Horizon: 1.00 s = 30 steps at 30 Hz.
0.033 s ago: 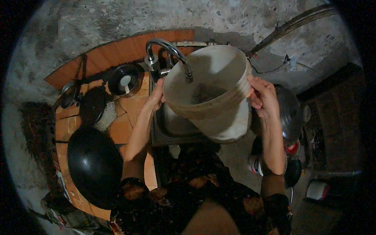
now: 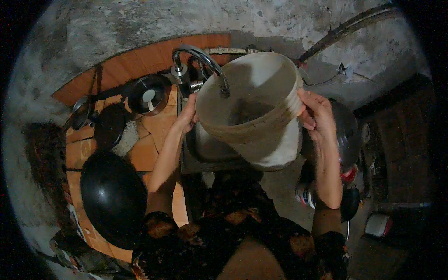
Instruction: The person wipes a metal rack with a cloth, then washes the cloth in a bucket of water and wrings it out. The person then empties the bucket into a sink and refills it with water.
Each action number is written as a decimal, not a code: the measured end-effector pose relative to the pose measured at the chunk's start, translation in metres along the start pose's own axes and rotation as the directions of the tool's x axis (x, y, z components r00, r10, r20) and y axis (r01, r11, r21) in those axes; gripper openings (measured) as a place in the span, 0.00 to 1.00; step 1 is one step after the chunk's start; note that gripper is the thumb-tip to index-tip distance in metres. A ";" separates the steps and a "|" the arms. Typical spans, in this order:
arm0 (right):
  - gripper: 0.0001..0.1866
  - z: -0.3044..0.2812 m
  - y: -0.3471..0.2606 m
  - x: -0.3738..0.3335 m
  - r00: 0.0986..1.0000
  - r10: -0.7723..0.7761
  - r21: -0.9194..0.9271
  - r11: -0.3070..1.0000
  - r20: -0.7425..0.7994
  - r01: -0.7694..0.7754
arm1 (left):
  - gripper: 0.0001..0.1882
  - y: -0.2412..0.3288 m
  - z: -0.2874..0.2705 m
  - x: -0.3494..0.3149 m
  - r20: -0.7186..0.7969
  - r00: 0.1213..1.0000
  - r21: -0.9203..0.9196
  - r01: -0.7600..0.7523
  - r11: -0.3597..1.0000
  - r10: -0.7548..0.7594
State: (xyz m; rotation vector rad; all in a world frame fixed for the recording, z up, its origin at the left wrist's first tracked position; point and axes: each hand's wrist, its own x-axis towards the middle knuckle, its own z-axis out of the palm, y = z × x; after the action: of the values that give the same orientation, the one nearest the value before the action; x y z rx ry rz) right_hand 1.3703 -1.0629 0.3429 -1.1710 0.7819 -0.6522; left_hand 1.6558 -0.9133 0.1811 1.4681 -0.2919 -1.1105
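A dirty off-white bucket [image 2: 275, 142] is held tilted over the metal sink [image 2: 210, 148], its wide mouth facing up and toward the wall. My left hand [image 2: 188, 114] grips the left side of the rim, and my right hand [image 2: 318, 111] is closed on the right side. Grime darkens the inside of the bucket near its bottom. The curved chrome faucet [image 2: 205, 55] reaches over the rim, its spout end inside the mouth. I cannot make out whether water runs from it.
On the orange-tiled counter [image 2: 142, 151] at left lie a big black wok [image 2: 112, 198], a dark pan [image 2: 110, 125] and a pot [image 2: 148, 109] with a pale ladle in it. Right of the sink stands a dark rounded vessel [image 2: 344, 133]. A pipe [image 2: 345, 35] crosses the wall.
The bucket and my right hand have shifted very slightly to the right. Both hands keep their hold on the rim.
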 end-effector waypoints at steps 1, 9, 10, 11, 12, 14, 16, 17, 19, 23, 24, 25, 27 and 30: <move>0.15 -0.004 -0.003 -0.004 1.000 -0.014 -0.004 1.000 0.002 0.014 | 0.27 -0.002 0.007 -0.002 0.006 1.000 -0.062 0.012 0.998 -0.012; 0.11 -0.039 -0.036 -0.077 0.975 -0.077 -0.121 0.991 -0.207 0.053 | 0.17 0.011 0.075 -0.048 0.463 0.834 0.077 -0.374 0.924 0.299; 0.10 -0.055 -0.034 -0.089 0.976 -0.086 -0.080 0.994 -0.199 0.071 | 0.17 0.007 0.079 -0.052 0.491 0.822 0.111 -0.389 0.915 0.290; 0.10 -0.069 -0.030 -0.102 0.959 -0.104 -0.067 0.994 -0.262 0.089 | 0.17 0.016 0.098 -0.075 0.543 0.765 0.224 -0.529 0.819 0.346; 0.09 -0.083 -0.029 -0.119 0.941 -0.130 -0.052 0.991 -0.312 0.119 | 0.19 0.018 0.117 -0.087 0.558 0.755 0.241 -0.544 0.804 0.345; 0.09 -0.120 -0.018 -0.158 0.894 -0.191 -0.042 0.981 -0.406 0.190 | 0.23 0.013 0.157 -0.109 0.559 0.777 0.193 -0.462 0.866 0.290; 0.11 -0.164 -0.002 -0.203 0.899 -0.222 -0.008 0.971 -0.377 0.237 | 0.28 -0.016 0.194 -0.102 0.604 0.775 0.181 -0.359 0.916 0.185; 0.11 -0.189 0.004 -0.236 0.880 -0.243 -0.003 0.964 -0.409 0.265 | 0.30 -0.030 0.213 -0.096 0.620 0.774 0.185 -0.305 0.934 0.130; 0.14 -0.224 0.027 -0.285 0.760 -0.125 0.075 0.972 -0.638 0.223 | 0.28 -0.070 0.260 -0.085 0.660 0.736 0.201 0.018 0.979 -0.149; 0.24 -0.307 0.097 -0.370 0.695 -0.027 0.141 0.973 -0.718 0.182 | 0.21 -0.094 0.348 -0.193 0.535 0.843 0.330 -0.153 0.931 -0.051; 0.27 -0.318 0.108 -0.399 0.682 0.000 0.201 0.955 -0.732 0.216 | 0.21 -0.115 0.363 -0.187 0.608 0.780 0.372 -0.115 0.921 -0.148; 0.29 -0.335 0.132 -0.427 0.644 0.039 0.241 0.943 -0.764 0.229 | 0.21 -0.141 0.384 -0.185 0.649 0.723 0.422 -0.081 0.903 -0.238; 0.30 -0.366 0.184 -0.498 0.487 0.124 0.259 0.941 -0.864 0.219 | 0.21 -0.200 0.437 -0.225 0.750 0.581 0.443 -0.085 0.892 -0.317; 0.31 -0.380 0.239 -0.587 0.206 0.228 0.271 0.940 -0.952 0.209 | 0.18 -0.270 0.508 -0.296 0.676 0.514 0.694 -0.201 0.692 -0.528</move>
State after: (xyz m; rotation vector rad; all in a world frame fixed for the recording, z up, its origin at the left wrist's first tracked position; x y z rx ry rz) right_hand 0.7328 -0.7406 0.1534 -0.2220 1.6837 -1.5417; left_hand 1.0097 -0.9499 0.1660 1.4745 -1.4655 -2.0314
